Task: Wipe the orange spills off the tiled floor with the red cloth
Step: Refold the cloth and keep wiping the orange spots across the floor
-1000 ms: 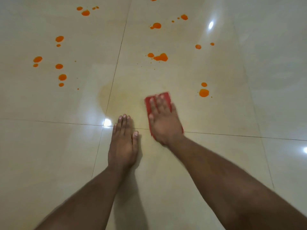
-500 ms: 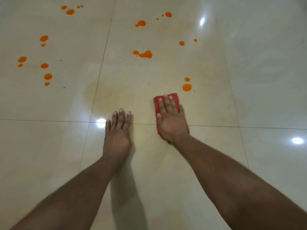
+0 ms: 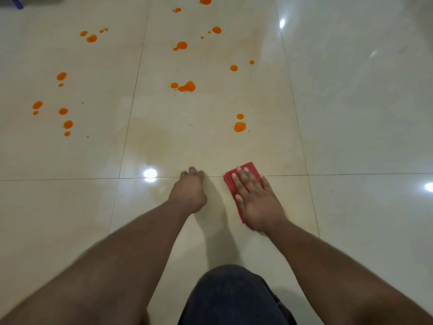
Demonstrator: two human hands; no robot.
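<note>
My right hand (image 3: pixel 255 200) lies flat with straight fingers on the folded red cloth (image 3: pixel 248 168), pressing it to the cream tiled floor (image 3: pixel 351 137) over a grout line. My left hand (image 3: pixel 189 191) props on the floor just left of it, fingertips down and palm raised. Orange spills lie farther away: a pair of drops (image 3: pixel 239 126) ahead of the cloth, a larger blotch (image 3: pixel 187 87) beyond, and several drops (image 3: pixel 63 111) on the left tile. A faint yellowish smear (image 3: pixel 152 137) marks the tile ahead of my left hand.
My knee in dark cloth (image 3: pixel 234 296) shows at the bottom centre. More orange drops (image 3: pixel 181 45) spread toward the far edge. Light reflections (image 3: pixel 150 173) gleam on the glossy tiles. A dark object with a purple part (image 3: pixel 16 2) sits at the top left corner.
My right hand has drawn the cloth back toward me, away from the nearest drops. My left hand has lifted from flat onto its fingertips. The camera has pulled back, showing my knee.
</note>
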